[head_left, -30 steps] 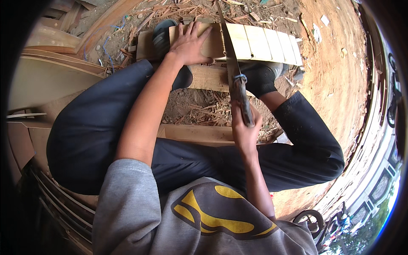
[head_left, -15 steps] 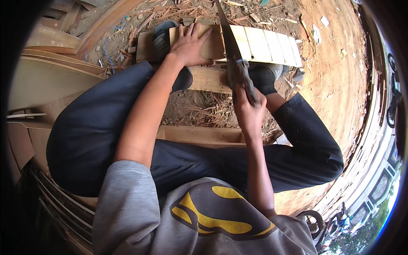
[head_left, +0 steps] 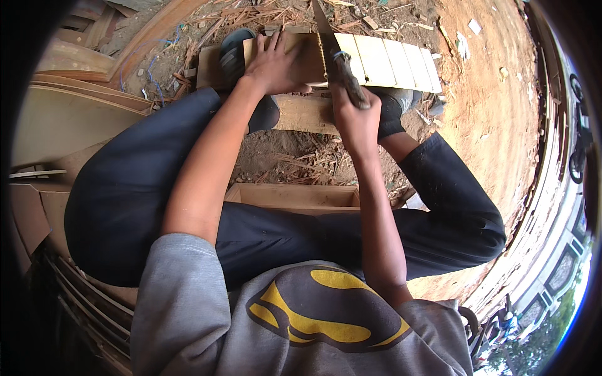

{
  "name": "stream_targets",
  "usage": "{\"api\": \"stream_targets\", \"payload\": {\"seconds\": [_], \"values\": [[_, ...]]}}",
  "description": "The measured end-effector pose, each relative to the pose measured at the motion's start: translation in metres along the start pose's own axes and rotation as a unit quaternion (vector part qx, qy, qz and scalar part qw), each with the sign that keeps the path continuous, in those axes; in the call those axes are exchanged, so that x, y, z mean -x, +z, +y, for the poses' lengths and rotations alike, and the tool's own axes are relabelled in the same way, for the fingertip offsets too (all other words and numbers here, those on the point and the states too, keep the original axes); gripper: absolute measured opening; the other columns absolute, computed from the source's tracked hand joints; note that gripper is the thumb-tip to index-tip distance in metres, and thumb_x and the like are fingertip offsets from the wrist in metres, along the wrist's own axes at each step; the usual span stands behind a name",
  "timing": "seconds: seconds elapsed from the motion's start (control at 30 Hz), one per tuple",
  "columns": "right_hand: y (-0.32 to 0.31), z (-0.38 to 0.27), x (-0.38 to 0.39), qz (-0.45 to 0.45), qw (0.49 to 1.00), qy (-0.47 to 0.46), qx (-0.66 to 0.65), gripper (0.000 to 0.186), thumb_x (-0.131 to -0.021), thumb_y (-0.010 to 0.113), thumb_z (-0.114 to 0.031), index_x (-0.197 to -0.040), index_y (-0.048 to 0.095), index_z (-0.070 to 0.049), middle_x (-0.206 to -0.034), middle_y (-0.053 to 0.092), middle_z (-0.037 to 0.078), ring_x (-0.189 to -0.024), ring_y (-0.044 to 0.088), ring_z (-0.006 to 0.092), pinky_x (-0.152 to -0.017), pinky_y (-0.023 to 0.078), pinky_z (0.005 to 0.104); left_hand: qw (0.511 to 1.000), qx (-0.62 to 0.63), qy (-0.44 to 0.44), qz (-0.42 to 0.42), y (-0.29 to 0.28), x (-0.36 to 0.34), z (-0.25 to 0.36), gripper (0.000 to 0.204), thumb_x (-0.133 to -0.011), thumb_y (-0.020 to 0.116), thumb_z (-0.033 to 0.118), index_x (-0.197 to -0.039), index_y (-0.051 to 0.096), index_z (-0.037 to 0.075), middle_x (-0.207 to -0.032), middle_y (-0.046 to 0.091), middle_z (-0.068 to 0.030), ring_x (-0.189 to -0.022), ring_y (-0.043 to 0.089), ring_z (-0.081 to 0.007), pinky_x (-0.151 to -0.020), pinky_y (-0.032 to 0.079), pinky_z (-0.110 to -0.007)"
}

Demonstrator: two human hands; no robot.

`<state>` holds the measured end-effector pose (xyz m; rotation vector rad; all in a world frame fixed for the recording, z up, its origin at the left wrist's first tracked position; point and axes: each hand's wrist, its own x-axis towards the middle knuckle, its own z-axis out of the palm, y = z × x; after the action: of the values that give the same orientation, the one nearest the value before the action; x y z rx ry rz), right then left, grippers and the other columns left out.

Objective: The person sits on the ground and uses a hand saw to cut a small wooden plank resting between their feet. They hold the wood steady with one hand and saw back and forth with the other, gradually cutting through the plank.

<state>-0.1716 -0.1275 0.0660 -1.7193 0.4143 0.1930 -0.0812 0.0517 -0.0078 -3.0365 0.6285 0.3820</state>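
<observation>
Over dirt ground point(head_left: 495, 113) and wood scraps point(head_left: 300, 164), held a saw point(head_left: 328, 37) across a lined board point(head_left: 385, 62). Laid left hand point(head_left: 273, 67) flat on the board's left part with fingers spread wide; reached right hand point(head_left: 355, 116) to the board's near edge with fingers wrapped around the handle point(head_left: 352, 84).

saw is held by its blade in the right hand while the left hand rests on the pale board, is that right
Not quite: the right hand holds the saw by its dark handle, not by its blade, as the head view shows. The left hand does rest on the pale board.
</observation>
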Motion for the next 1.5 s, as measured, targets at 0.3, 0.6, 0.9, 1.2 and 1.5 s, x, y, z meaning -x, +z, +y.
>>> {"api": "stream_targets", "payload": {"seconds": [0.3,0.6,0.9,1.2,1.5], "values": [[-0.039,0.028,0.116,-0.008,0.999,0.037,0.007,0.016,-0.094,0.055,-0.007,-0.083,0.062,0.004,-0.064,0.05,-0.003,-0.061,0.044,0.0018,-0.051,0.034,0.0226,1.0,0.007,0.007,0.005,0.006,0.001,-0.006,0.118,-0.064,0.067,0.074,-0.154,0.017,0.017,-0.155,0.015,-0.0284,-0.146,0.011,-0.0407,-0.116,0.005,-0.061],[-0.007,0.021,0.056,-0.006,1.0,-0.013,0.003,0.021,-0.094,0.058,-0.011,-0.08,0.058,0.004,-0.061,0.048,0.0,-0.059,0.043,0.0045,-0.05,0.036,0.0268,1.0,-0.006,0.006,-0.013,0.005,-0.002,-0.014,0.119,-0.063,0.069,0.072,-0.153,0.019,0.013,-0.155,0.018,-0.0284,-0.146,0.014,-0.0409,-0.115,0.007,-0.062],[-0.117,0.011,0.193,0.066,0.989,0.111,-0.065,0.02,-0.089,0.057,-0.014,-0.076,0.053,0.0,-0.052,0.044,0.0,-0.041,0.037,0.0068,-0.04,0.029,0.0226,0.999,0.017,0.001,-0.052,-0.011,-0.004,0.01,0.106,-0.069,0.074,0.053,-0.151,0.024,0.008,-0.154,0.021,-0.0259,-0.143,0.019,-0.0442,-0.115,0.018,-0.061],[-0.101,-0.039,0.109,0.088,0.987,0.022,-0.133,0.02,-0.092,0.063,-0.016,-0.081,0.055,-0.001,-0.058,0.047,-0.002,-0.046,0.039,0.0036,-0.041,0.029,0.0215,0.995,0.031,0.091,0.018,-0.025,-0.023,0.009,0.046,-0.075,0.062,0.003,-0.119,0.052,-0.005,-0.112,0.062,-0.0233,-0.108,0.06,-0.0416,-0.091,0.049,-0.051],[-0.056,-0.033,0.073,0.035,0.999,0.01,-0.04,0.021,-0.093,0.063,-0.016,-0.093,0.064,0.005,-0.067,0.052,-0.003,-0.061,0.041,0.0037,-0.053,0.035,0.0229,0.979,0.168,0.107,-0.043,-0.044,-0.057,-0.009,0.021,-0.074,0.065,0.003,-0.094,0.063,-0.004,-0.093,0.066,-0.0239,-0.09,0.065,-0.0379,-0.082,0.053,-0.045]]}}
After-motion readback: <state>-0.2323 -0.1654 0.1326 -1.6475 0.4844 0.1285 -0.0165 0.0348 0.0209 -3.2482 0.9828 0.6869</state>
